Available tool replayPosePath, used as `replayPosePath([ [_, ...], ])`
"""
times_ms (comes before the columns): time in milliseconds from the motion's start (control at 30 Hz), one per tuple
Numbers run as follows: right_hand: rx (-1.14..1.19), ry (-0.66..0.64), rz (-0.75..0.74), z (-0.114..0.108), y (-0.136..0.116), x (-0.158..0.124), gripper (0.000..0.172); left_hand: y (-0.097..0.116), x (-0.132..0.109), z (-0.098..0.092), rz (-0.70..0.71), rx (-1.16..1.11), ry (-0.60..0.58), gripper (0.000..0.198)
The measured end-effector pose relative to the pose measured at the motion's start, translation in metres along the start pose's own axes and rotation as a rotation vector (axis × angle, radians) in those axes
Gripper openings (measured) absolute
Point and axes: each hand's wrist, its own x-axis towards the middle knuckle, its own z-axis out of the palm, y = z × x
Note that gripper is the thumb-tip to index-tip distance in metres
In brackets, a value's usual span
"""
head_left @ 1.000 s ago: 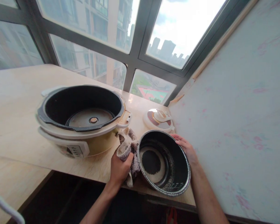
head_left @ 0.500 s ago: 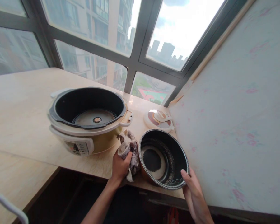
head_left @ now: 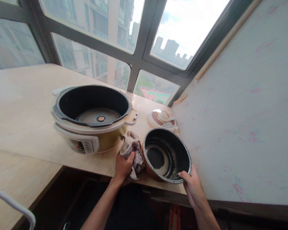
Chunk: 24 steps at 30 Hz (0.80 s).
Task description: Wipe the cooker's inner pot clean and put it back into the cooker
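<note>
Cloth (head_left: 137, 159) in the left hand (head_left: 123, 165), from the head view: gripping it in a bunch, laying the thumb along the folds and curling the fingers round them, holding it just beside the left side of a dark-lined pot (head_left: 166, 156). With the right hand (head_left: 192, 183): grasping the pot's near right rim, hooking the thumb over the inside, hiding most of the other fingers behind the outer wall. For the pot: facing upward at the front edge of the counter (head_left: 21, 111), showing a pale ring round a dark centre at the bottom, revealing too little underside to tell resting from lifted. Left of the cloth, an open cooker body (head_left: 93, 116): standing upright, baring a round metal knob (head_left: 100, 119) inside, carrying a control panel (head_left: 83, 146) in front. Behind the pot, a lid (head_left: 162, 117): lying near the flowered wall (head_left: 249, 105). Beyond, grey window frames (head_left: 134, 60): letting in daylight. At lower left, a white tube (head_left: 14, 204): curving across the corner.
</note>
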Motion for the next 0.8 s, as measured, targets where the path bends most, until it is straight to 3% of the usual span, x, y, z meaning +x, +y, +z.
replayPosePath([
  [133, 0.064, -0.021, 0.116, 0.002, -0.014, 0.005, 0.051, 0.002, -0.001, -0.002, -0.025, 0.000, 0.001, 0.033],
  [367, 0.122, -0.095, 0.188, -0.004, -0.025, 0.022, 0.053, 0.002, -0.002, -0.003, -0.042, -0.012, -0.001, 0.034],
  [800, 0.146, -0.099, 0.179, -0.005, -0.019, 0.028, 0.058, 0.001, -0.005, -0.004, -0.064, -0.024, 0.012, 0.035],
])
